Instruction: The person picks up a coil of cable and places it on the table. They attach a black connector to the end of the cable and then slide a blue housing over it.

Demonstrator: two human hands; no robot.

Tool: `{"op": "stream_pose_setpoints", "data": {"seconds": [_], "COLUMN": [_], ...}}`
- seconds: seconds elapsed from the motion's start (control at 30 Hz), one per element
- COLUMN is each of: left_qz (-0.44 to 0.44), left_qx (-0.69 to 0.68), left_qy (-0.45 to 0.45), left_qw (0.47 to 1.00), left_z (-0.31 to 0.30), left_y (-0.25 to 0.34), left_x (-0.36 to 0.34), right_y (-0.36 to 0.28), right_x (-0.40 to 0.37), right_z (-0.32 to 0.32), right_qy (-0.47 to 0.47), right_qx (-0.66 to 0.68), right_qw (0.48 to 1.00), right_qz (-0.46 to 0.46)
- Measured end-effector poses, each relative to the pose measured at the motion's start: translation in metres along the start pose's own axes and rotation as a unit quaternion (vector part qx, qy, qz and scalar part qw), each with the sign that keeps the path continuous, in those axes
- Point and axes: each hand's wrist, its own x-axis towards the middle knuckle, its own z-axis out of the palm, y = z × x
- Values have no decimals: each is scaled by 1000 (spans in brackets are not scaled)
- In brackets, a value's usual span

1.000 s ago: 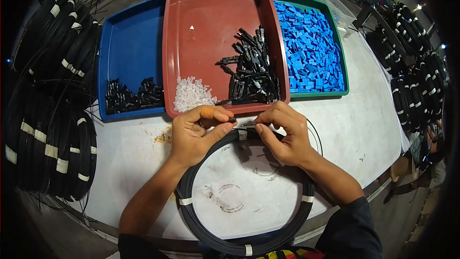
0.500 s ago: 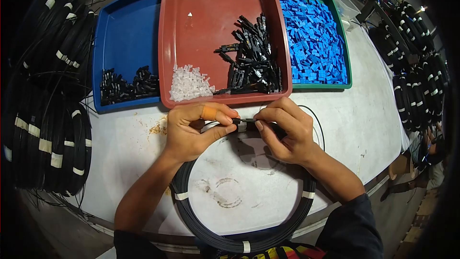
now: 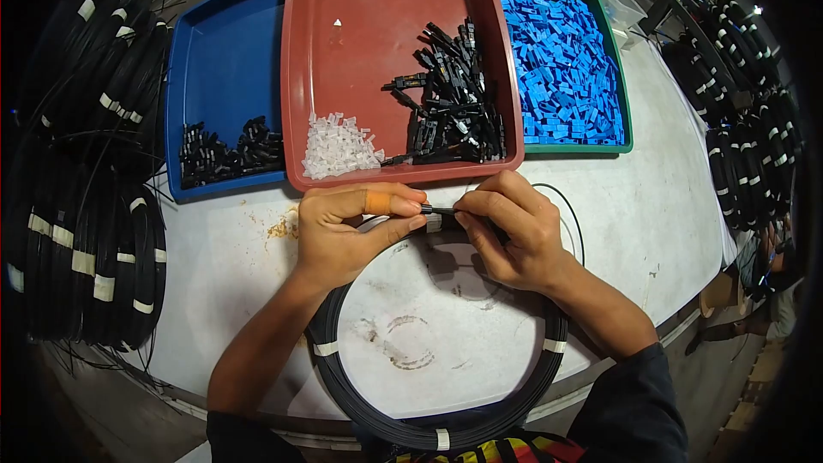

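My left hand (image 3: 347, 227), with an orange bandage (image 3: 377, 201) round one finger, is closed in a pinch on a small black connector (image 3: 428, 208). Opposite it, my right hand (image 3: 519, 231) pinches the end of a thin black cable (image 3: 447, 211), in line with the connector and meeting it between the fingertips. Both hands are over the far side of a coil of black cable (image 3: 330, 313), bound with white tape bands (image 3: 555, 345). A loose loop of the cable (image 3: 580, 227) arcs out to the right of my right hand.
Just beyond my hands stands a red tray (image 3: 360, 51) with clear plastic pieces (image 3: 341, 147) and black connectors (image 3: 454, 111). A blue tray (image 3: 227, 60) with black parts is left of it, a green tray (image 3: 628, 133) of blue clips right. Cable coils (image 3: 86, 240) flank the table.
My fingers have shifted slightly at the joint, and a thicker black piece now shows between them where a thin cable end showed before. Both hands keep their pinch.
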Motion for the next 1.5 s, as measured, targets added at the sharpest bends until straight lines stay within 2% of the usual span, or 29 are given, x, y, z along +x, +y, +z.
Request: {"op": "stream_pose_setpoints", "data": {"seconds": [0.17, 0.2, 0.27, 0.33, 0.4, 0.53, 0.63, 0.7, 0.83, 0.9, 1.03, 1.13, 1.23, 1.4, 1.5], "left_qz": [-7, -1, 0, 0, 41, 37, 73, -18, -5, 3, 2, 85, 118, 137, 146], "left_qx": [-10, -6, -8, -10, 35, 41, 66, -13, -1, 48, 86, 124, 142, 161, 165], "left_qy": [10, 10, 17, 22, -27, -36, -51, 13, -6, -21, 0, 18, -2, -19, -23], "left_qw": [1000, 1000, 1000, 1000, 998, 998, 994, 1000, 1000, 999, 996, 988, 983, 977, 975], "left_z": [2, 2, 1, 1, 2, 2, 4, 12, 2, 1, 5, 10, 8, 7, 8], "left_y": [1, 1, -2, -2, 3, 5, 7, 13, 6, 8, 10, 8, 11, 13, 13], "left_x": [0, 0, 0, 0, 3, 3, 6, 4, -1, -1, 0, 3, 3, 4, 4], "right_y": [-1, -1, -1, 0, -1, -2, -2, -1, 2, 2, -3, -2, 3, -5, -4], "right_x": [0, 1, 2, -1, -2, -2, -2, -2, -2, -3, 4, 5, 2, 5, 4], "right_z": [-5, -4, -3, 0, 1, 2, 2, 2, 2, 3, 6, 8, 7, 6, 2], "right_qy": [-31, -31, -10, -8, -8, -21, -16, -12, -16, -20, -19, -16, -38, -16, -31], "right_qx": [73, 73, 6, 7, 6, 8, 12, 12, 10, 6, -8, -22, -20, 20, 10], "right_qw": [994, 994, 1000, 1000, 1000, 1000, 1000, 1000, 1000, 1000, 1000, 999, 995, 999, 997], "right_qz": [81, 81, -17, -9, -2, -12, 0, 2, -3, -11, -16, -46, -85, -48, -67]}}
